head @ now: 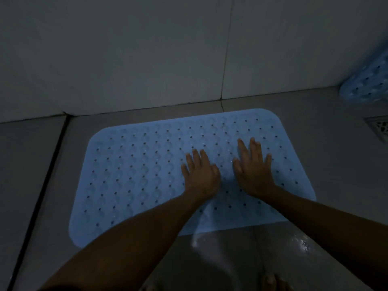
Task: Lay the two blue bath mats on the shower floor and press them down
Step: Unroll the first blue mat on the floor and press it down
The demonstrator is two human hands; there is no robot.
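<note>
A light blue bath mat (136, 169) with rows of small holes lies flat on the grey tiled shower floor, its far edge close to the wall. My left hand (199, 175) and my right hand (253, 169) lie side by side on its right half, palms down, fingers straight and pointing away from me. A second blue mat (367, 82) shows at the right edge of the view, curved up against the wall corner and cut off by the frame.
A metal floor drain (379, 128) sits at the right, just beyond the mat. The tiled wall (147, 59) rises right behind the mat. A dark grout line (42, 181) runs along the left. The floor (294, 244) near me looks wet and shiny. My toes (270, 282) show at the bottom.
</note>
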